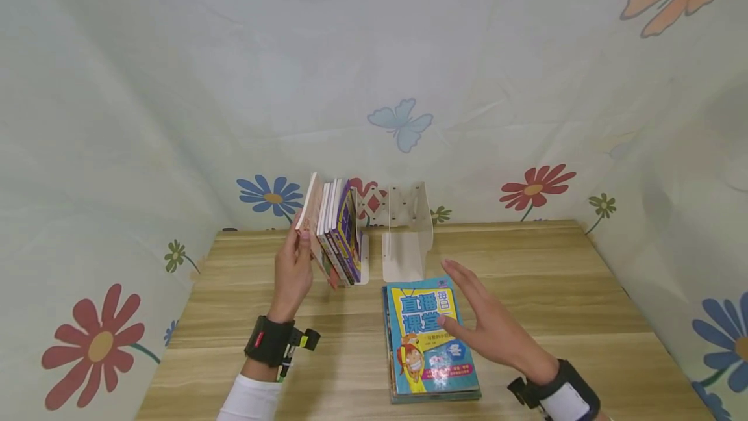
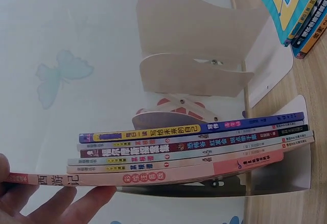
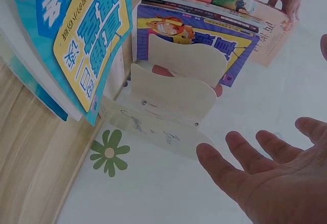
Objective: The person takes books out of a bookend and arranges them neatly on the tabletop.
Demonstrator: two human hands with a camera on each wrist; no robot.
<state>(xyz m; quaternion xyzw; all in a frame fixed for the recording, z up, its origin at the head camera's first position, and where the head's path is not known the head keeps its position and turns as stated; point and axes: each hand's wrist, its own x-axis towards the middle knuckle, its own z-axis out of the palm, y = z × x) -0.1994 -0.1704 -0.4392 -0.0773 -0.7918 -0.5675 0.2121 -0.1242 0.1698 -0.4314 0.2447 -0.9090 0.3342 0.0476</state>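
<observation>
With thumb and fingers, my left hand (image 1: 294,273) grips the upper spine edge of a pink-spined book (image 2: 168,177). This book stands tilted at the left end of a row of several upright thin books (image 1: 337,232) in a cream metal expandable bookend (image 1: 404,258). A purple book (image 3: 186,35) faces the bookend's vacant middle section. My right hand (image 1: 499,333) hovers, fingers spread, by the right side of a stack of books lying flat. On top of that stack is a blue book (image 1: 409,317) with a yellow panel and a cartoon child. Nothing is in the right hand.
Everything stands on a wood-grain table (image 1: 526,271). Behind it hangs a pale curtain (image 1: 485,76) printed with flowers and butterflies. The bookend sits near the table's back edge, and the flat stack lies in front of its right part.
</observation>
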